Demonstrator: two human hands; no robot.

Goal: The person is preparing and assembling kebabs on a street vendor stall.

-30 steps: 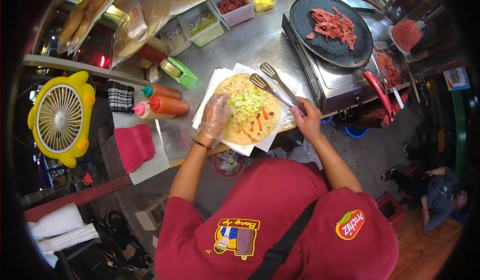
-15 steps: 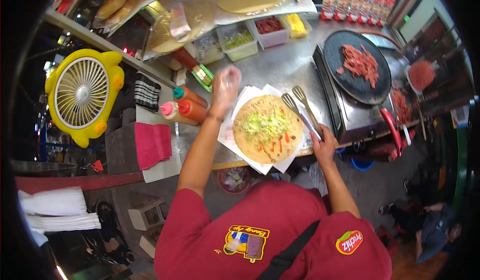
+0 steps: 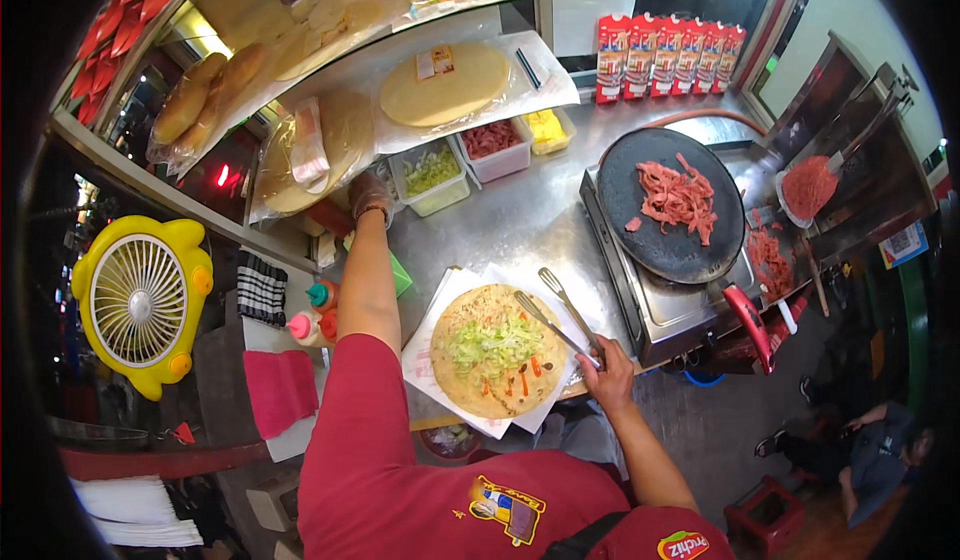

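My right hand (image 3: 608,372) is closed around the handle end of metal tongs (image 3: 574,313), whose slotted tips lie apart over the flatbread's edge. The round flatbread (image 3: 452,385) rests on white paper (image 3: 418,368) at the counter's front edge. Shredded lettuce (image 3: 490,345) is heaped on it, with streaks of orange-red sauce below. My left hand (image 3: 372,198), in a clear plastic glove, reaches under the shelf beside the tub of chopped lettuce (image 3: 432,175). Its fingers are hidden there, so what it touches cannot be made out.
Strips of meat (image 3: 676,200) lie on a black griddle pan (image 3: 645,260) over a stove at right. Sauce bottles (image 3: 322,297) stand by my left forearm. Above the tubs, a shelf (image 3: 545,85) holds wrapped flatbreads (image 3: 445,100). A yellow fan (image 3: 140,305) is at far left.
My left hand has moved forward, from above the counter near the flatbread to under the shelf. The view has shifted with my head. My right hand still holds the tongs.
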